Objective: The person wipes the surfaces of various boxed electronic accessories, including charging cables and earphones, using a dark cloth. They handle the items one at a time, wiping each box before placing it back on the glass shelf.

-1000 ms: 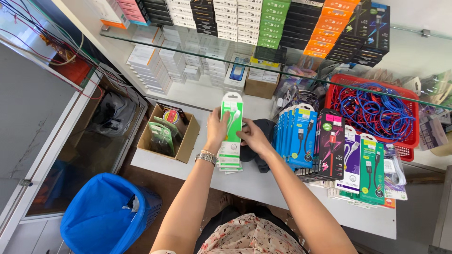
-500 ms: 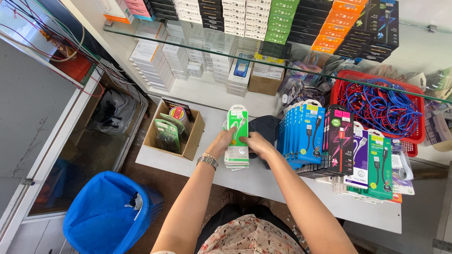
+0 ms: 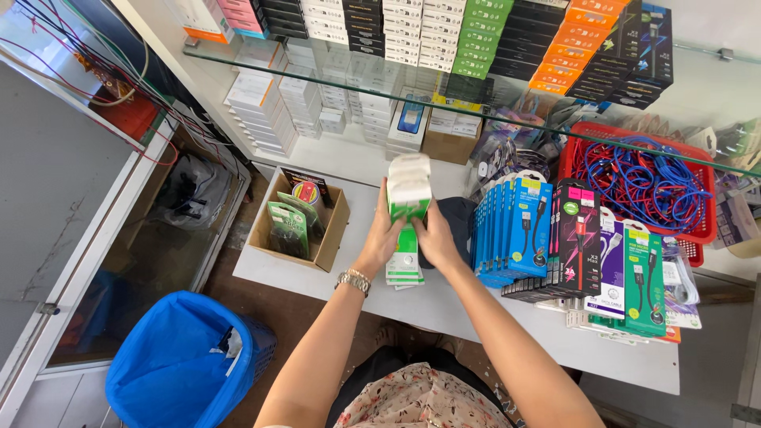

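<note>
Compared with one second ago, both hands now hold the bundle tilted away from the person and a little higher over the worktop, so its white top edges show instead of the flat green front. The left hand [image 3: 382, 235], with a metal wristwatch [image 3: 353, 280] on the wrist, grasps the left side of the bundle of green and white flat packages [image 3: 410, 189], and the right hand [image 3: 435, 235] grasps the right side; both hands are closed around it. Under the hands, a small stack of the same green and white flat packages [image 3: 404, 265] lies on the white worktop [image 3: 507, 317], just below the held bundle and partly covered by it. A dark object [image 3: 460, 222] lies behind the right hand; what it is cannot be told. To the left, an open brown cardboard box [image 3: 326, 238] stands on the worktop and holds green packets and a round roll. To the right, a row of blue cable boxes [image 3: 507, 230] stands upright, and next to it are black, white and green cable packages [image 3: 614, 269]. Further right, a red plastic basket [image 3: 697, 238] is full of blue and red cables. Down on the floor at the left stands a blue plastic bin [image 3: 178, 364]. Above the worktop, a glass shelf [image 3: 333, 83] carries many small boxes in white, green, orange and black.
</note>
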